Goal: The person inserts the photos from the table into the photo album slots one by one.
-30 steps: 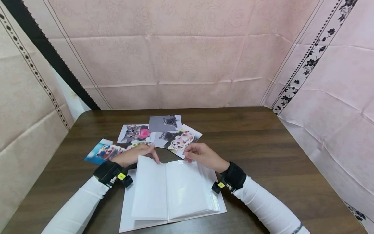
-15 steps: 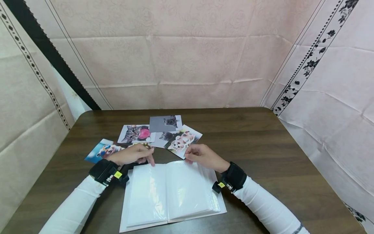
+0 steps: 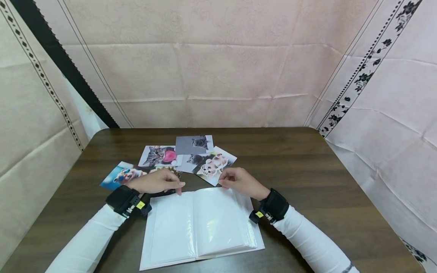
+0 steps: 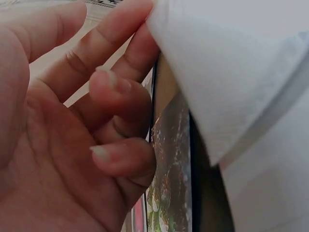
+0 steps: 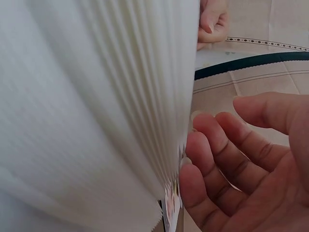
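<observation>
A white photo album (image 3: 174, 227) with clear-pocket pages lies spread out on the wooden table. My left hand (image 3: 155, 182) is at the top edge of its left page, with a fingertip touching the page's corner (image 4: 207, 72) in the left wrist view; the thumb stands apart and the other fingers bend loosely. At the top edge of the right-hand pages is my right hand (image 3: 242, 184). In the right wrist view its fingertips (image 5: 193, 186) meet the edges of the fanned pages (image 5: 130, 87), while the thumb stays off them. No photo shows in the pockets facing up.
Behind the album lie several animal photos: a grey cat print (image 3: 186, 145), a kitten with a pink object (image 3: 160, 155), a print of a pale pink animal (image 3: 215, 165) and a blue-edged print (image 3: 119, 176) partly under my left forearm. Patterned cloth (image 3: 218, 76) hangs behind the table (image 3: 290, 159).
The album's raised left page has come down flat to the left, and my left hand moved with it to that page's top edge. My right hand has hardly moved.
</observation>
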